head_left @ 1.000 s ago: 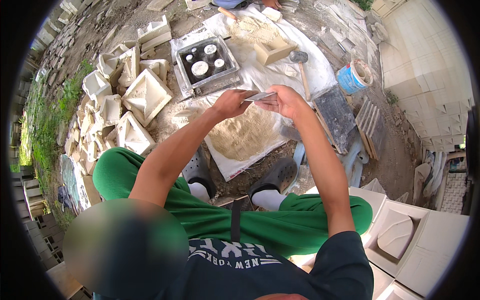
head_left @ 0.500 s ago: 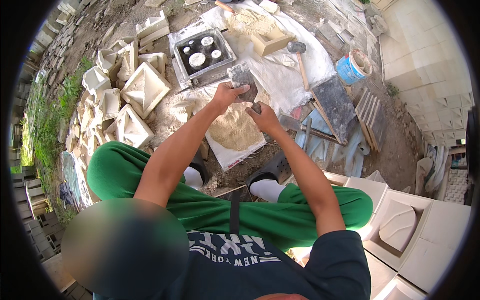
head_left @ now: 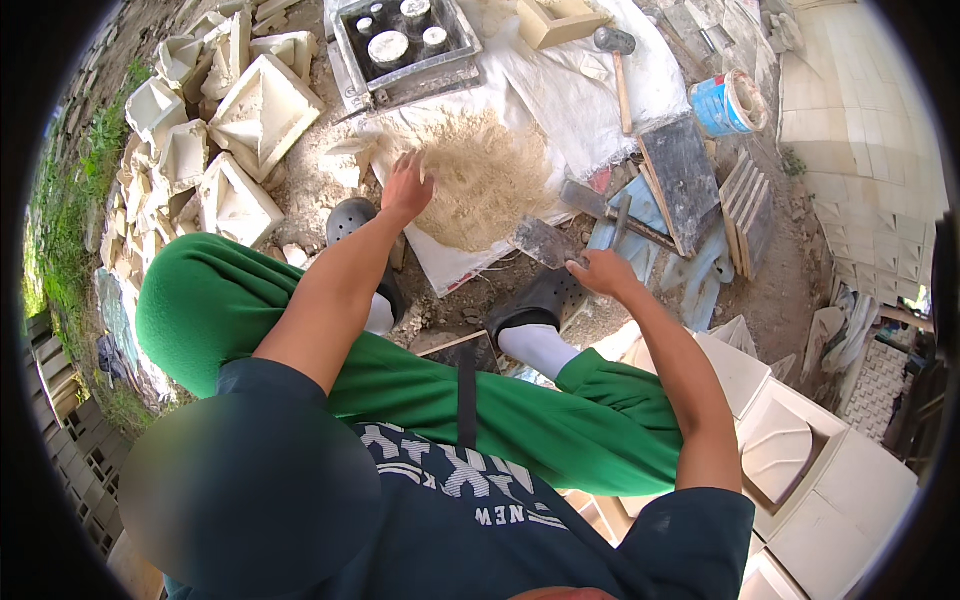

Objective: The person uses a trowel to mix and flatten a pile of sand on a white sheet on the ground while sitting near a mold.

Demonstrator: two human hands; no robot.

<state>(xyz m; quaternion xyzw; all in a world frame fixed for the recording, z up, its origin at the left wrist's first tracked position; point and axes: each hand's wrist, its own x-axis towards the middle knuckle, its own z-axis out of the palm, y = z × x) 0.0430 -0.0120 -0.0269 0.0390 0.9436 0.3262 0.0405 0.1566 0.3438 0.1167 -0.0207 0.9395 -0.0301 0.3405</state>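
My right hand (head_left: 606, 272) is closed round the handle of a broad-bladed scraper (head_left: 544, 243), held above my right shoe. Its flat blade is smeared with pale dust and points left toward the sand. My left hand (head_left: 408, 188) reaches over the left edge of a pile of pale sandy powder (head_left: 480, 180), with nothing visible in it and its fingers stretched forward, slightly apart. The powder lies on a white sheet (head_left: 440, 265). Beyond it stands a dark rectangular mold box (head_left: 405, 80) with several round white-topped posts inside.
Cast cream-coloured blocks (head_left: 265, 115) are heaped at the left. A mallet (head_left: 622, 75), a tan open frame (head_left: 558, 22) and a blue-and-white bucket (head_left: 728, 103) lie farther off. Dark boards (head_left: 682, 185) and a hammer (head_left: 615, 213) are at the right; more molded blocks (head_left: 780, 445) sit beside me.
My left hand has let go of the scraper blade and moved left and down to the powder. My right hand has carried the scraper right and toward me. The view has tilted nearer.
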